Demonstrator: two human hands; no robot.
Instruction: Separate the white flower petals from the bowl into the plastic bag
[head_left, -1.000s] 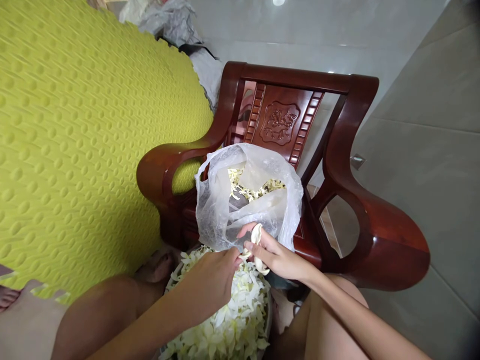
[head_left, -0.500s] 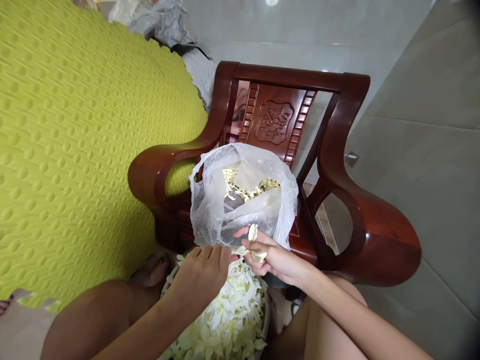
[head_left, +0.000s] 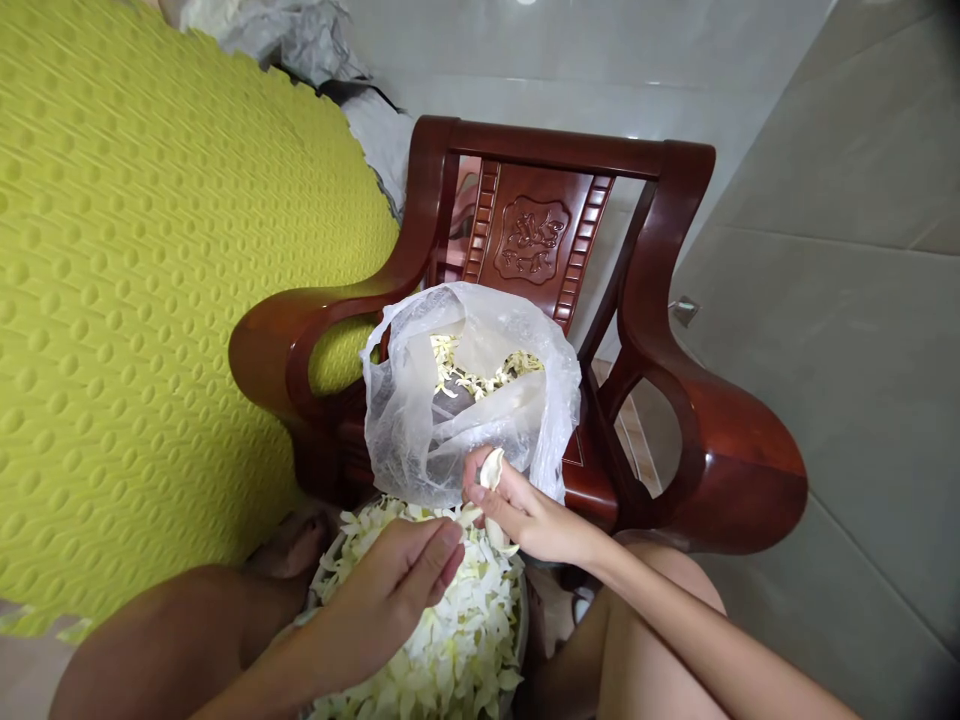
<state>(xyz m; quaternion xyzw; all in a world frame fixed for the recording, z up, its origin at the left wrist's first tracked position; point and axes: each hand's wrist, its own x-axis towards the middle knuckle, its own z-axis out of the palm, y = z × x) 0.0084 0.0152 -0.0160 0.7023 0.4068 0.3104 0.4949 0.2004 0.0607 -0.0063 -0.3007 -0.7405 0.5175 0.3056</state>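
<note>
A cream-white flower [head_left: 491,470] with long petals is pinched in my right hand [head_left: 525,515], just in front of the plastic bag. My left hand [head_left: 409,575] hovers over the heaped flowers, thumb pressed to its curled fingers; whether anything is between them is hidden. Beneath both hands, many white and pale yellow-green flowers [head_left: 465,620] fill a round container [head_left: 523,640] between my legs. The translucent plastic bag [head_left: 390,430] gapes open on the chair seat, with more flowers [head_left: 480,382] inside along its back.
A dark red wooden chair [head_left: 750,450] with a carved back and broad curved armrests faces me. Yellow textured foam matting [head_left: 150,300] covers the left side. Grey tiles [head_left: 847,330] extend to the right, and crumpled plastic [head_left: 315,40] lies at the far left back.
My left hand has drawn down and away from the flower, turning so its thumb side shows. My right hand keeps the flower. The whole view has shifted slightly.
</note>
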